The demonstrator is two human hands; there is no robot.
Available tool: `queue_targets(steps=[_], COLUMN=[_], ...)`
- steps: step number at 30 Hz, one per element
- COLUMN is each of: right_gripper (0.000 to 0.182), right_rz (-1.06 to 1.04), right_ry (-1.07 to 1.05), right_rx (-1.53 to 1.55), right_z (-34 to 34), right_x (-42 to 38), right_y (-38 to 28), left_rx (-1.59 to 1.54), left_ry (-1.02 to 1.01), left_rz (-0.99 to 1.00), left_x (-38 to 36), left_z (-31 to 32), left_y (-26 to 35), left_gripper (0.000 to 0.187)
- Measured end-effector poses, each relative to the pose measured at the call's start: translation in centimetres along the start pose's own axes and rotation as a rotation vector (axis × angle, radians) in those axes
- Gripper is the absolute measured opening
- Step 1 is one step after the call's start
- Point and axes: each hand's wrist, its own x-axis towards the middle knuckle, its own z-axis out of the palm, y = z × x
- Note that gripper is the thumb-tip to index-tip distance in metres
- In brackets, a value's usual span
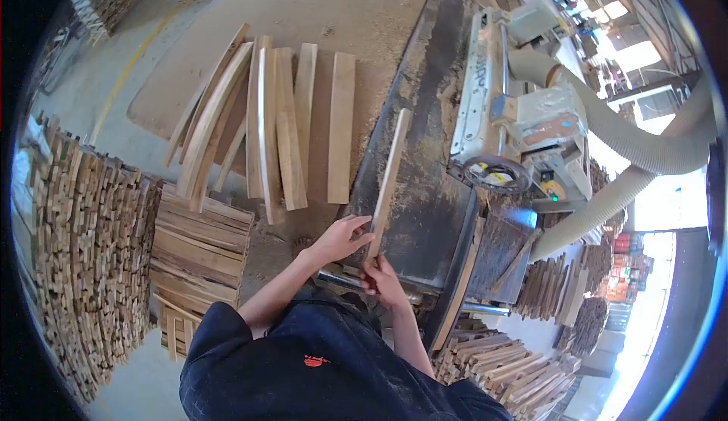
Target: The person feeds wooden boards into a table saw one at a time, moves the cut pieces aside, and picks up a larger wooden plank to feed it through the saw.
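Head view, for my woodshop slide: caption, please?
Right hand grips, left hand steadies a pale wooden strip at a dark, dusty table.

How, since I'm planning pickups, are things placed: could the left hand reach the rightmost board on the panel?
Probably yes: the left hand is close to the near end of the rightmost board, with nothing visible between, though its fingers are at the wooden strip.

Yellow floor line (139, 55); pale ribbed hoses (623, 127)

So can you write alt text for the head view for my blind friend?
A person's right hand grips a narrow wooden strip over a dusty machine table, the left hand touching the strip. More boards lie to the left, ribbed hoses to the right.
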Motion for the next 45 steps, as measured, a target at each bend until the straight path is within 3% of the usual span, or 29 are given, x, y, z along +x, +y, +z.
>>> queue_targets(steps=[1,2,5,7,8,10,11,13,16,18,20,21,22,23,25,26,28,32,34,38,40,41,43,45], right_gripper=[0.043,0.029,0.016,0.017,0.019,0.032,0.037,0.042,0.033,0.024,0.021,0.025,0.035,0.051,0.057,0.060,0.067,0.066,0.066,0.062,0.054,0.054,0.055,0.058], right_rz=[0.011,-0.044,-0.128,-0.130,-0.251,-0.613,-0.644,-0.843,-1.087,-1.159,-1.217,-1.173,-1.088,-1.072,-0.704,-0.970,-0.975,-0.917,-0.834,-0.927,-0.772,-0.762,-0.411,-0.337], right_ry=[0.017,0.064,0.121,0.093,0.112,-0.183,-0.614,-0.618,-0.603,-0.324,-0.037,0.204,0.320,0.230,0.310,0.393,0.486,0.706,0.640,0.621,0.335,0.334,-0.065,-0.118], right_rx=[0.063,0.117,-0.012,0.203,0.148,0.585,0.704,0.936,0.720,0.429,-0.234,-0.659,-0.633,-0.557,-1.026,-1.138,-1.392,-1.261,-1.108,-0.889,-0.256,-0.245,0.363,0.257], right_z=[-0.4,0.3,-0.5,-1.6,-3.4,-2.7,-4.3,-1.7,3.3,8.3,11.1,11.2,12.6,9.7,9.4,8.9,9.8,10.1,9.1,6.8,4.7,3.1,-1.1,-3.7], right_x=[0.3,0.4,3.0,7.7,12.5,19.1,22.5,23.9,21.3,18.1,17.3,18.7,18.0,26.7,25.2,24.8,21.3,19.0,18.3,16.1,13.3,11.8,8.2,2.0], right_y=[-0.1,-1.4,-5.9,-10.8,-13.9,-23.7,-29.3,-39.8,-47.7,-45.8,-39.9,-36.5,-31.2,-25.4,-17.4,-12.6,-8.4,-5.2,-5.4,-6.8,-6.3,-5.4,-2.5,0.5], left_rx=[0.085,0.016,-0.006,-0.029,-0.020,-0.117,-0.111,-0.037,-0.089,-0.134,-0.358,-0.371,-0.398,-0.425,-0.442,-0.445,-0.409,-0.333,-0.297,-0.200,-0.157,-0.178,-0.192,0.239], left_ry=[0.047,0.097,0.164,0.230,0.267,0.329,0.335,0.431,0.454,0.459,0.684,0.679,0.707,0.733,0.733,0.747,0.724,0.682,0.651,0.660,0.664,0.657,0.648,0.588], left_rz=[0.038,0.058,0.045,0.024,-0.019,-0.049,-0.057,-0.055,-0.100,-0.125,0.001,0.004,-0.032,-0.059,-0.053,-0.071,-0.083,-0.167,-0.143,-0.085,-0.057,-0.048,-0.052,0.037], left_x=[0.1,0.1,-0.2,-0.9,-1.4,-2.2,-2.7,-3.7,-5.3,-6.1,-6.8,-7.5,-8.0,-8.1,-8.7,-8.8,-9.2,-9.4,-9.0,-7.6,-7.4,-6.9,-6.1,-6.1], left_z=[-0.2,-0.7,-3.4,-4.6,-5.7,-6.6,-7.0,-8.2,-8.6,-8.0,-6.4,-5.7,-5.2,-4.9,-3.9,-3.7,-3.6,-3.8,-4.0,-4.0,-3.6,-3.2,-1.9,0.4], left_y=[-0.2,0.3,1.1,0.6,0.8,-0.4,-0.2,0.6,-0.4,-1.7,-3.2,-3.4,-3.6,-3.7,-4.0,-4.0,-4.3,-3.2,-2.9,-1.5,-1.5,-2.0,-2.4,-2.3], left_gripper=[0.053,0.049,0.046,0.042,0.041,0.036,0.036,0.032,0.029,0.027,0.022,0.022,0.021,0.020,0.021,0.021,0.021,0.023,0.024,0.022,0.020,0.020,0.020,0.031])
